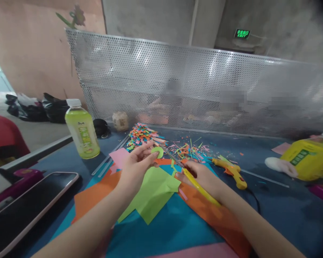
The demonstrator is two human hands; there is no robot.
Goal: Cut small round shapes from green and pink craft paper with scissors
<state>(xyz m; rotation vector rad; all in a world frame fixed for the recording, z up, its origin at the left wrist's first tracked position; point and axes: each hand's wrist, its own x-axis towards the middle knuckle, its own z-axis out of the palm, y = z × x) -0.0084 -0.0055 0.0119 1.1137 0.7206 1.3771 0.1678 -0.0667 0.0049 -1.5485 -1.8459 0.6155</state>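
Note:
Between the thumb and fingers of my left hand (141,157) is a small round piece of light green paper (158,152). My right hand (200,175) grips yellow-handled scissors (196,184), whose blades point up and left toward that piece. Below both hands lie light green paper sheets (156,195), with orange paper (97,195) and blue paper (161,233) under them. Pink paper (119,157) sticks out beside my left hand. Behind the hands stands a heap of small folded multicoloured paper pieces (142,136), and thin paper scraps (191,150) lie scattered to its right.
A yellow glue gun (231,172) with a black cord lies at right, near a large yellow bottle (309,157). To the left stand a green drink bottle (82,129) and a phone (32,211). A perforated metal screen (150,71) closes off the table's far side, with people behind it.

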